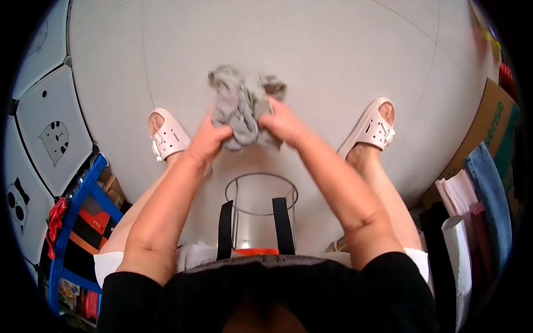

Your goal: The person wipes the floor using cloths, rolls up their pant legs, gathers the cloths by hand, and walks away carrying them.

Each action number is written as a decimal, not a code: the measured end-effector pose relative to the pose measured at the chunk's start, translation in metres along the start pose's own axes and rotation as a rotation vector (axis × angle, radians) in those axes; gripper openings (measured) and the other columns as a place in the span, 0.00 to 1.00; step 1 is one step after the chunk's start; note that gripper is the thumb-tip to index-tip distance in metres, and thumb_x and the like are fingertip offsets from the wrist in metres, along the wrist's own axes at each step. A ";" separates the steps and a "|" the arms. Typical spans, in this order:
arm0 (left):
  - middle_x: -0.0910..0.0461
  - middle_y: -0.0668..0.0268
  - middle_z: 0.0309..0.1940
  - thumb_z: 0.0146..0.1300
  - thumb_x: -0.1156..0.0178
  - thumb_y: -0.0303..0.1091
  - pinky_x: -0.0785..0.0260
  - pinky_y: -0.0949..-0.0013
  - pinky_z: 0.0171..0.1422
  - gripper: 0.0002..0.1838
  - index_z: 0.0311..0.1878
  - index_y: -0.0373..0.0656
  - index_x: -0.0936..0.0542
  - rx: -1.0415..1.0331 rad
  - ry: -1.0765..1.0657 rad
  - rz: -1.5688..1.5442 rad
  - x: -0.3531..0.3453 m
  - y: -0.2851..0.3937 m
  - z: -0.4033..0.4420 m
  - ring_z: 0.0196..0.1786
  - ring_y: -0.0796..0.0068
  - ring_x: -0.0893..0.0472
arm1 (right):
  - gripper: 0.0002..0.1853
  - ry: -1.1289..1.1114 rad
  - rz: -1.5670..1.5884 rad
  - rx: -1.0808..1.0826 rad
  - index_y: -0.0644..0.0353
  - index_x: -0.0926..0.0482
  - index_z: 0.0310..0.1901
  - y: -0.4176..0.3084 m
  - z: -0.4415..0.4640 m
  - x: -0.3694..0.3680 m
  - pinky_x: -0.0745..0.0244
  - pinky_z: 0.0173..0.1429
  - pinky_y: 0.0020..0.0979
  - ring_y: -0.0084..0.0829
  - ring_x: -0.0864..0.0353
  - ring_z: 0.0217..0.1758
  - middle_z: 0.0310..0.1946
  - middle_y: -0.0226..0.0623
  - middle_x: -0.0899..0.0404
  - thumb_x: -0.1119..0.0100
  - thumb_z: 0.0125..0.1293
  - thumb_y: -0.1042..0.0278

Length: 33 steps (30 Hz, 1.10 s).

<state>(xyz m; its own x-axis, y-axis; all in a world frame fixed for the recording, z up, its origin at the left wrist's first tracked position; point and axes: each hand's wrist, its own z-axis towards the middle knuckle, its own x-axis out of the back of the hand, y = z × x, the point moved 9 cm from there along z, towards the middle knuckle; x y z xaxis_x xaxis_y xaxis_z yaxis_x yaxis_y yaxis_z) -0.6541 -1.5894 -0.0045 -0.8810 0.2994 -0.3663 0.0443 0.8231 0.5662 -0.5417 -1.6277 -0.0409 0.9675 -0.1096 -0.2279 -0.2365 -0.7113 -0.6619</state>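
Note:
A bunched grey-green cloth [240,114] hangs above the pale floor, between my two hands. My left hand [210,137] grips its left side, the thumb pressed against the folds. On the right side, my right hand [282,123] has its fingers closed round the cloth. The cloth is crumpled and slightly blurred, with a darker patch at its upper right. Some fingertips of both hands are hidden behind or within the folds.
Below the hands stands a round wire frame [262,174]. Sandals [169,135] [373,130] are on both feet. White panels with animal drawings [54,133] and a blue-framed shelf [72,227] are left; a cardboard box [472,130] and folded clothes [491,194] are right.

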 end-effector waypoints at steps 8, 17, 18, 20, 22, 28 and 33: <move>0.34 0.58 0.49 0.39 0.44 0.26 0.41 0.70 0.56 0.34 0.55 0.35 0.42 -0.269 0.190 0.733 0.021 0.077 0.077 0.51 0.66 0.33 | 0.24 0.100 -1.211 0.403 0.53 0.32 0.51 -0.131 0.070 0.021 0.38 0.54 0.34 0.39 0.36 0.54 0.48 0.34 0.30 0.51 0.46 0.72; 0.40 0.49 0.49 0.34 0.41 0.24 0.46 0.61 0.60 0.35 0.52 0.36 0.40 -0.445 0.315 1.246 0.012 0.013 0.041 0.54 0.50 0.41 | 0.22 0.092 -1.541 0.478 0.47 0.32 0.47 -0.067 0.030 0.007 0.45 0.55 0.48 0.34 0.40 0.56 0.50 0.26 0.35 0.49 0.46 0.69; 0.41 0.49 0.50 0.34 0.42 0.23 0.46 0.61 0.60 0.35 0.52 0.36 0.40 -0.411 0.328 1.221 0.012 -0.004 0.029 0.54 0.49 0.41 | 0.20 0.076 -1.517 0.455 0.48 0.32 0.46 -0.053 0.019 0.005 0.45 0.55 0.48 0.35 0.39 0.55 0.49 0.26 0.35 0.49 0.46 0.70; 0.43 0.50 0.51 0.35 0.42 0.22 0.47 0.60 0.60 0.35 0.52 0.38 0.40 -0.344 0.363 1.179 0.010 -0.040 0.001 0.54 0.48 0.42 | 0.20 0.086 -1.465 0.432 0.49 0.32 0.44 -0.026 -0.007 -0.002 0.45 0.54 0.48 0.36 0.39 0.54 0.48 0.28 0.35 0.48 0.45 0.70; 0.44 0.50 0.51 0.35 0.42 0.21 0.47 0.59 0.60 0.35 0.53 0.39 0.40 -0.310 0.386 1.159 0.005 -0.070 -0.022 0.54 0.48 0.42 | 0.22 0.145 -1.379 0.402 0.49 0.32 0.45 0.004 -0.033 -0.006 0.44 0.54 0.47 0.37 0.39 0.53 0.49 0.29 0.36 0.47 0.43 0.70; 0.41 0.54 0.52 0.38 0.46 0.19 0.45 0.63 0.59 0.35 0.55 0.41 0.43 -0.091 0.508 0.858 0.019 -0.115 -0.034 0.55 0.55 0.39 | 0.28 0.368 -0.731 0.148 0.55 0.35 0.51 0.100 -0.064 -0.010 0.44 0.57 0.41 0.43 0.40 0.54 0.53 0.41 0.40 0.49 0.42 0.73; 0.30 0.62 0.43 0.38 0.51 0.15 0.34 0.68 0.50 0.33 0.54 0.39 0.42 0.145 0.122 0.035 -0.001 -0.084 -0.017 0.46 0.69 0.28 | 0.22 0.053 0.434 -0.361 0.62 0.33 0.45 0.086 -0.056 -0.014 0.32 0.46 0.33 0.35 0.30 0.42 0.39 0.42 0.30 0.55 0.42 0.77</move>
<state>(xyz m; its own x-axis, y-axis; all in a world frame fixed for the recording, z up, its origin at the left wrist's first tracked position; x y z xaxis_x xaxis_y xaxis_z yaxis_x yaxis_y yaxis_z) -0.6648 -1.6670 -0.0390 -0.9280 0.2752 -0.2511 0.1354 0.8770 0.4609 -0.5707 -1.7257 -0.0547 0.7937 -0.4731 -0.3823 -0.5771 -0.7844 -0.2273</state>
